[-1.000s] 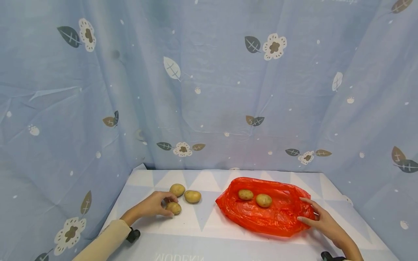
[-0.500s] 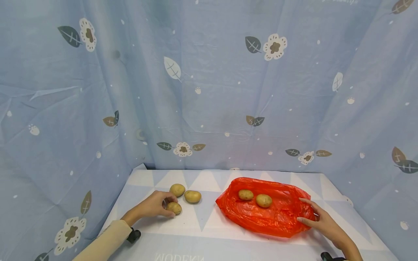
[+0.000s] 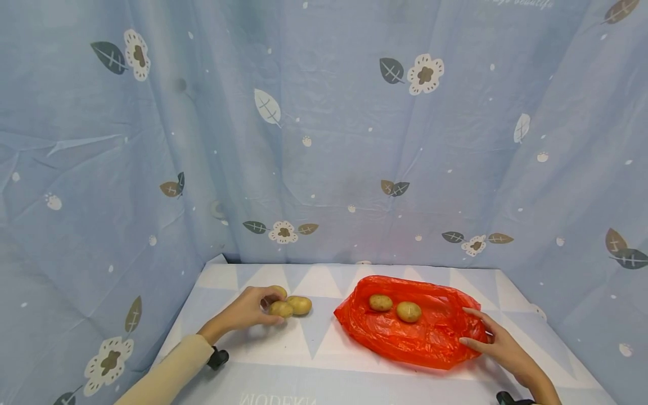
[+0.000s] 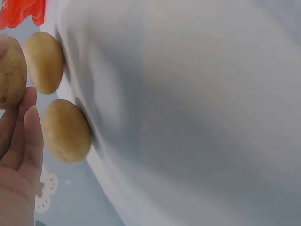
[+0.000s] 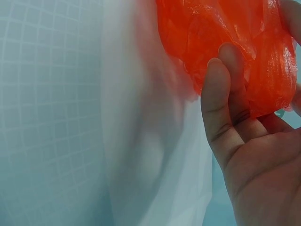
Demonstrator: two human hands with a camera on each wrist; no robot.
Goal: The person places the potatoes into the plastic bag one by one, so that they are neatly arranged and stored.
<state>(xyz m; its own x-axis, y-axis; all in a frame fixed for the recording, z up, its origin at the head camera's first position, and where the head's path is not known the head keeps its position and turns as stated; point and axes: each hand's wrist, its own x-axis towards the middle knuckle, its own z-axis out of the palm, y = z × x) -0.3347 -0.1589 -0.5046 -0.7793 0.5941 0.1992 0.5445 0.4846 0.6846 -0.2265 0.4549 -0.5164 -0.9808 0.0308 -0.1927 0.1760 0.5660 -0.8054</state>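
Between thumb and fingers, my left hand (image 3: pixel 245 309) pinches a yellow-brown potato (image 3: pixel 280 309); in the left wrist view the held potato (image 4: pixel 11 75) is raised beside the others. Two more potatoes lie just behind it on the table, one at its right (image 3: pixel 301 305) and one partly covered by the fingers (image 3: pixel 279 291). A red plastic bag (image 3: pixel 374 337) lies spread with its mouth open upward, and two potatoes (image 3: pixel 381 302) (image 3: pixel 409 311) rest inside. My right hand (image 3: pixel 501 342) grips the bag's right edge, thumb inside and fingers behind the film (image 5: pixel 270 84).
The table (image 3: pixel 329 377) has a white and pale blue triangle-pattern cover. Blue curtains (image 3: pixel 324 140) printed with leaves and flowers enclose it at the back and both sides. A dark strap device (image 3: pixel 217 358) sits at the left wrist.
My left hand has lifted the front potato and carried it slightly right and back, overlapping the other two in the head view. The right hand stays at the bag's edge.
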